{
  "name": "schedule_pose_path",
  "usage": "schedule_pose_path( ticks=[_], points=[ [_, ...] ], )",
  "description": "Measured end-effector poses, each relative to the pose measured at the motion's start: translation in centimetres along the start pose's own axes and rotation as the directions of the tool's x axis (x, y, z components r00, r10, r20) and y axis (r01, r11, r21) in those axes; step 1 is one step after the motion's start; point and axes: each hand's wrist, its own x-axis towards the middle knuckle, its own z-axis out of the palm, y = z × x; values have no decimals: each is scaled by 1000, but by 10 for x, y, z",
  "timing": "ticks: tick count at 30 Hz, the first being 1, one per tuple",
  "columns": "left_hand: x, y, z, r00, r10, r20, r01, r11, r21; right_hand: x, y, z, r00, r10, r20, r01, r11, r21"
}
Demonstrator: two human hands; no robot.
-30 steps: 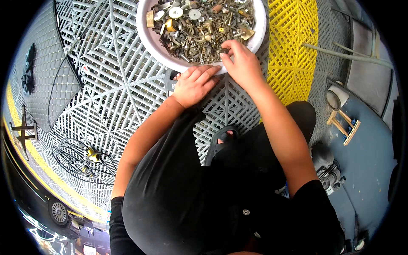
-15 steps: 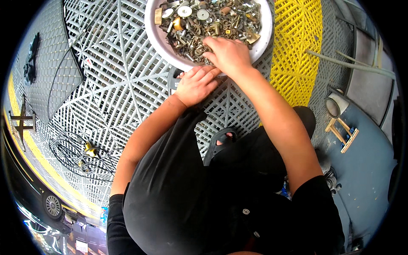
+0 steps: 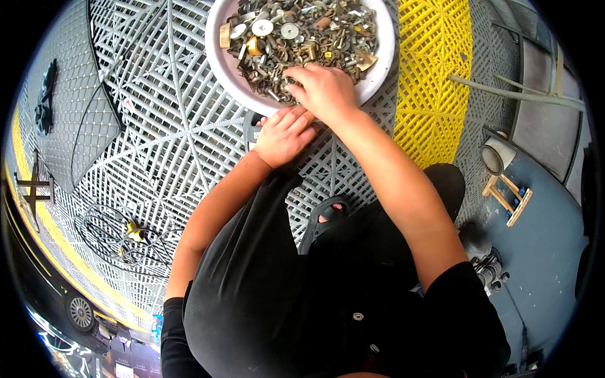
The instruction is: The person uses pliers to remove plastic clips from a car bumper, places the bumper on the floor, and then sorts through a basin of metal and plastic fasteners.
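A round whitish basin (image 3: 217, 63) at the top centre holds a heap of mixed metal hardware (image 3: 287, 50): bolts, nuts, clips and flat round washers. My right hand (image 3: 326, 93) reaches over the near rim into the heap. Its thumb and index finger are apart and touch the small pieces; no piece shows clearly held. Just outside the near rim, my left hand (image 3: 283, 135) lies palm down by my bent knee, fingers loosely extended, tips close under the right wrist. A dark sandal (image 3: 253, 131) peeks out beside it; my other sandal (image 3: 324, 217) is below.
Grey lattice floor tiles (image 3: 157, 135) spread around, with a yellow strip (image 3: 435, 82) to the right. A coiled black cable (image 3: 113, 233) and a quilted mat (image 3: 75, 94) lie left. At right are a wooden frame (image 3: 510, 195) and a pale hose (image 3: 517, 93).
The basin and both hands sit slightly further left and lower in the picture. My right hand has shifted left across the hardware, its thumb and index finger a little closer together.
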Motion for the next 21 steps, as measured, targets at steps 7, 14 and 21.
schedule_pose_path(
  ticks=[7,14,21],
  points=[
    [-1,0,4,1000,18,-16,-18,1000,-2,-14,3,-8,994,73,81,-84,986,147],
    [1,3,7,1000,-12,-17,12,1000,3,-42,18,10,964,239,-118,-201,942,267],
    [0,5,13,998,-43,-39,45,998,47,-36,14,13,962,220,-165,-187,964,190]
  ],
)
